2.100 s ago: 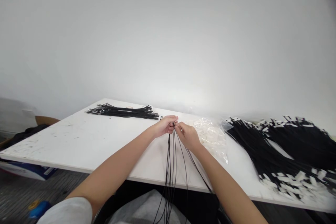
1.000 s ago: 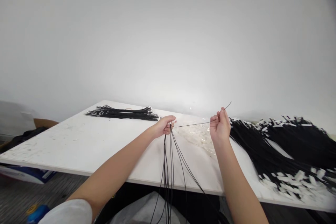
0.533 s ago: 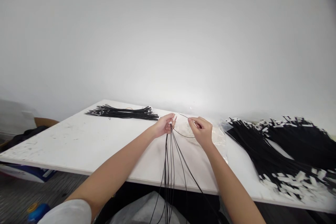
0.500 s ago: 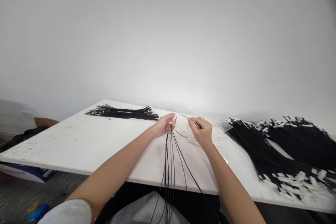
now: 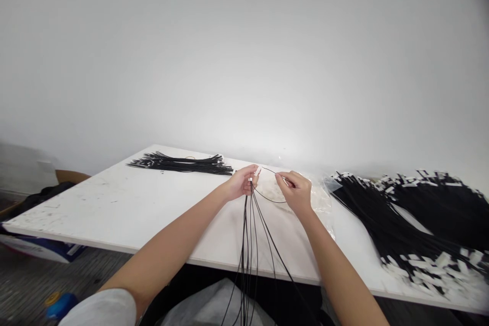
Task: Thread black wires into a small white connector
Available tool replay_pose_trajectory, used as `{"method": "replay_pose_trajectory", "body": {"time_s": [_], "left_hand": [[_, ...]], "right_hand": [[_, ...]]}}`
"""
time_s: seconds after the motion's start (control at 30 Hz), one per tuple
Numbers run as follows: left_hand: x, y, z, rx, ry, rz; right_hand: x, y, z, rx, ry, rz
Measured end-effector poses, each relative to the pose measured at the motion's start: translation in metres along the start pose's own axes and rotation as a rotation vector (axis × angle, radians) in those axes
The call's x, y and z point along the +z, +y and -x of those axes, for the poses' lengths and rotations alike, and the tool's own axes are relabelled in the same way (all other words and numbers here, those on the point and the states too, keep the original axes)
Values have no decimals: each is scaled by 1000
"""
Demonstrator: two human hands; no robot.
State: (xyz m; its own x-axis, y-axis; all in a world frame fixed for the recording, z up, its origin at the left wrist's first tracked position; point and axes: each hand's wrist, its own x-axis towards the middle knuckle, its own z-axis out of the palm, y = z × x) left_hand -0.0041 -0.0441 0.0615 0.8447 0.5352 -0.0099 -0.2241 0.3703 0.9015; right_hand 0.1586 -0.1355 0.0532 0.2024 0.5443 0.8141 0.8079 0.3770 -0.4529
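Observation:
My left hand (image 5: 240,183) is closed on the top ends of several thin black wires (image 5: 250,244), which hang down over the near edge of the white table (image 5: 126,204). A small white piece shows between its fingertips. My right hand (image 5: 297,192) pinches one thin black wire (image 5: 269,199) that curves in a loop from its fingers back to my left hand. Both hands hover above a clear plastic bag of small white parts (image 5: 319,199).
A flat bundle of black wires (image 5: 181,163) lies at the table's far left. A large heap of black wires with white tags (image 5: 412,224) covers the right side. A blue box (image 5: 42,249) and a cardboard box (image 5: 69,175) sit on the floor at left.
My right hand, which had drawn one wire out to the right, came back toward my left hand, so the wire now bends into a loop. My left hand stayed put.

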Motion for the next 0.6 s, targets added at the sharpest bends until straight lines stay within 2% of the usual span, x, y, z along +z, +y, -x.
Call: {"method": "replay_pose_trajectory", "body": {"time_s": [0.37, 0.6], "left_hand": [[-3, -3, -4, 18, 6, -12], [-1, -3, -4, 37, 59, -66]], "right_hand": [[1, 3, 0, -79, -7, 40], [4, 6, 0, -208, 12, 80]]}}
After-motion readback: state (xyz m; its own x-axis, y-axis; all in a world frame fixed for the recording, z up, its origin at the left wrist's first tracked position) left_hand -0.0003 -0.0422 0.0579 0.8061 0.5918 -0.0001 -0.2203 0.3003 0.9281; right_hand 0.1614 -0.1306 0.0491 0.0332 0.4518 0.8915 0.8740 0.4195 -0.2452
